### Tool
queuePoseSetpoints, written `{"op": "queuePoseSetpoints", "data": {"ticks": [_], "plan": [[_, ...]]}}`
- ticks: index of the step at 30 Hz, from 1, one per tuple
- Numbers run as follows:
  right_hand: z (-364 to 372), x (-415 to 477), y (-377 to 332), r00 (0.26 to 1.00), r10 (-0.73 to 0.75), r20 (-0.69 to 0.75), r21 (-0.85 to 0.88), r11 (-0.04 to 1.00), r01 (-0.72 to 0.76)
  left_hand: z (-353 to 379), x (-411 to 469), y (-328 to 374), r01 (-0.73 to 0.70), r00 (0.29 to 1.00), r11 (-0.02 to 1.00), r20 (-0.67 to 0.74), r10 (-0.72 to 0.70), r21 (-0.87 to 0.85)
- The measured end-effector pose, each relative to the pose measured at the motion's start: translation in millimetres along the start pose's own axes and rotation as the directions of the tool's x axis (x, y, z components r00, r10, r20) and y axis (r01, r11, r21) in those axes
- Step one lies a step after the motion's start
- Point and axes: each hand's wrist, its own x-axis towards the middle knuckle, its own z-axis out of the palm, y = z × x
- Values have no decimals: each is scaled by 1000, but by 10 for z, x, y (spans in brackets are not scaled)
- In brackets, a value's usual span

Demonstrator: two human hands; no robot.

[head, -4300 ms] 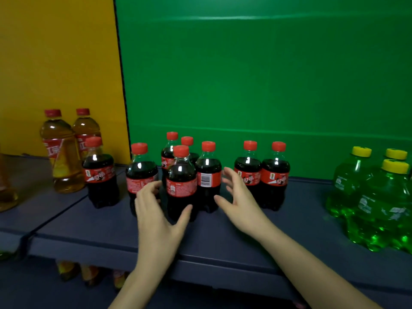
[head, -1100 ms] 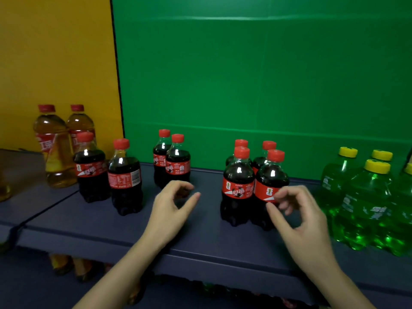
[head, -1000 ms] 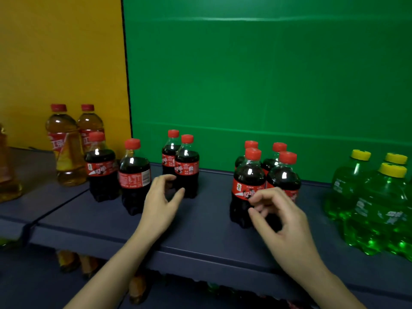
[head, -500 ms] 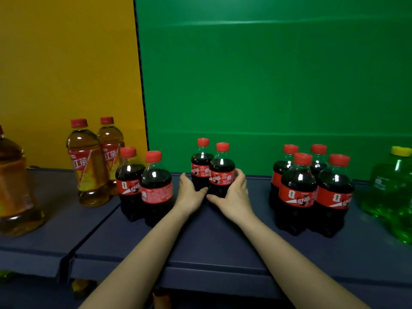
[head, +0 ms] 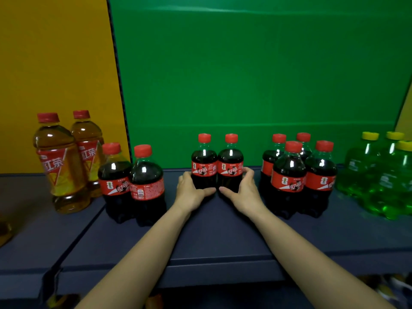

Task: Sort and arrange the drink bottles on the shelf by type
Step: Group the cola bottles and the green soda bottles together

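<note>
Cupping the middle pair of cola bottles [head: 217, 167], my left hand [head: 191, 192] and right hand [head: 244, 190] curl their fingers [head: 184, 177] round one bottle each. The pair stands upright, touching, near the back of the shelf [head: 223, 237], between two cola bottles [head: 132, 186] on the left and four cola bottles [head: 297, 177] on the right.

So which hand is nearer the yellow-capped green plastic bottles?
Right. Both grip red-capped cola bottles: the right hand is left of the yellow-capped green bottles, the left hand farther left.

Glossy clear plastic cola bottles [head: 217, 166]; matt smooth dark shelf [head: 223, 237]; matt green backdrop [head: 245, 74].
</note>
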Motion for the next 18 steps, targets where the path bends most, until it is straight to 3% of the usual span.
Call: {"op": "queuePoseSetpoints", "data": {"ticks": [8,18], "plan": [[-116,-70,46,997,69,-40,-24,997,-70,71,-196,70,-122,992,984,39,118,127],[-92,-50,59,990,115,-79,-7,993,-116,123,-178,81,-205,979,965,46,200,162]]}}
